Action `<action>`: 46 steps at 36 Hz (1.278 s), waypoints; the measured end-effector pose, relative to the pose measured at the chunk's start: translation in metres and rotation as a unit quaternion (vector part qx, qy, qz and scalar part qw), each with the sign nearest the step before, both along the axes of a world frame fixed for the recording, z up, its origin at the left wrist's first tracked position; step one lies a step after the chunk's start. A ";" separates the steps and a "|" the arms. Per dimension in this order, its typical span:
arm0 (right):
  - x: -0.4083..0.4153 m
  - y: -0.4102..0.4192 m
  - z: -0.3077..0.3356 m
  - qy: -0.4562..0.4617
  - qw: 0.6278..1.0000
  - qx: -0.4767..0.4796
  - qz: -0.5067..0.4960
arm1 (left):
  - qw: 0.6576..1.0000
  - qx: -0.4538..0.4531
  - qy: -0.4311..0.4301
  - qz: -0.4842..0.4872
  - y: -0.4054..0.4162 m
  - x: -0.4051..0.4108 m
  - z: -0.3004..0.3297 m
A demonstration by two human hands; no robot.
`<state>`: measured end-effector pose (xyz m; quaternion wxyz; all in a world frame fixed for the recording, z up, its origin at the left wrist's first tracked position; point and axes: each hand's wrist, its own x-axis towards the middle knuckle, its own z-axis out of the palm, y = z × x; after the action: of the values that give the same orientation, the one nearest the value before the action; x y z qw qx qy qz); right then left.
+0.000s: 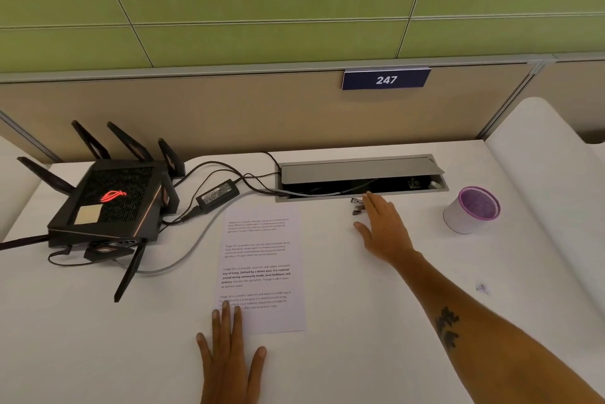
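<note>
A printed sheet of paper lies flat in the middle of the white desk. My left hand lies flat with straight fingers, its fingertips on the sheet's near left corner. My right hand is stretched out flat over the desk, fingers straight, its fingertips at a small dark stapler-like object just in front of the cable tray. Most of that small object is hidden by the fingers.
A black router with several antennas and a red logo sits at the left, with a power brick and cables running to the open tray. A white cup with a purple rim stands at the right. A beige partition carries a sign reading 247.
</note>
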<state>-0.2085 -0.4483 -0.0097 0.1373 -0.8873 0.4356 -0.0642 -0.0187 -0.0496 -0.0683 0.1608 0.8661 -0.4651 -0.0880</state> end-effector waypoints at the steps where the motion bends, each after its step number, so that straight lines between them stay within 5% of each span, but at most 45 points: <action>1: -0.004 0.008 -0.002 0.004 1.000 -0.005 -0.002 | 1.000 -0.002 0.008 0.001 -0.002 0.000 0.002; 20: -0.100 0.107 -0.011 0.027 1.000 -0.008 -0.008 | 0.997 -0.009 0.019 -0.068 -0.064 -0.045 0.046; 46: -0.276 0.065 -0.010 0.049 0.992 -0.015 -0.117 | 0.981 0.043 0.012 -0.191 -0.148 -0.202 0.034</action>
<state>-0.4847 -0.3830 -0.0202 0.0944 -0.8345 0.5412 -0.0429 -0.2204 -0.1977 -0.0341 0.1093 0.7663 -0.6158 -0.1469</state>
